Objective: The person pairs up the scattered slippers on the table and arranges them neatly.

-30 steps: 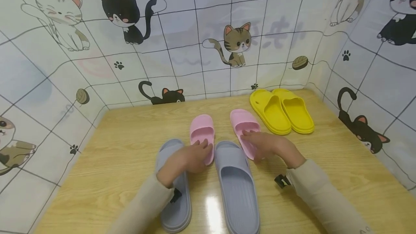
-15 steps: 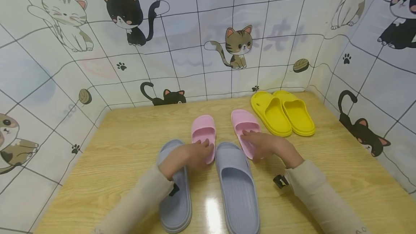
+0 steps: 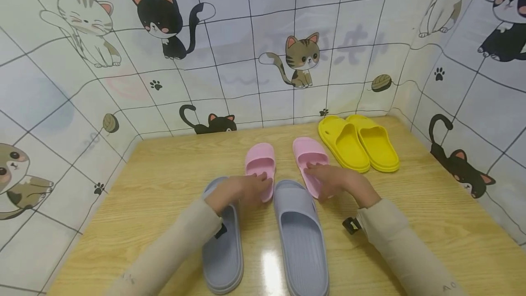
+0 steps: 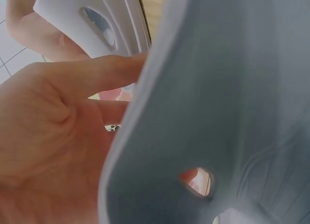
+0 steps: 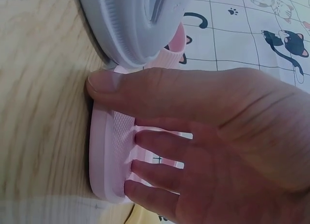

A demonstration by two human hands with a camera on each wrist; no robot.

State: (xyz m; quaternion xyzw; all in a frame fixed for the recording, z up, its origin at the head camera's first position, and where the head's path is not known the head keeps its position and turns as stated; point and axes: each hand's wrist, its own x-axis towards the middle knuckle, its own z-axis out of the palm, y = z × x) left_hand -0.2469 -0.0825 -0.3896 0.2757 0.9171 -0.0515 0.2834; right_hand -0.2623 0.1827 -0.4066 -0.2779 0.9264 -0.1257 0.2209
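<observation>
Nearest, two grey slippers [image 3: 300, 236] lie on the wooden surface [image 3: 431, 223]. Beyond them, the left hand [image 3: 238, 191] holds the left pink slipper [image 3: 260, 168], nudged slightly rightward since a second ago; the right hand [image 3: 341, 182] has fingers [image 5: 155, 144] curled around the right pink slipper [image 3: 309, 161]. Yellow slippers [image 3: 357, 143] sit farthest.

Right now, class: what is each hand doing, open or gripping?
Left hand: grips the left small pink rubber slipper.
Right hand: grips the right small pink rubber slipper, thumb at its edge.
</observation>
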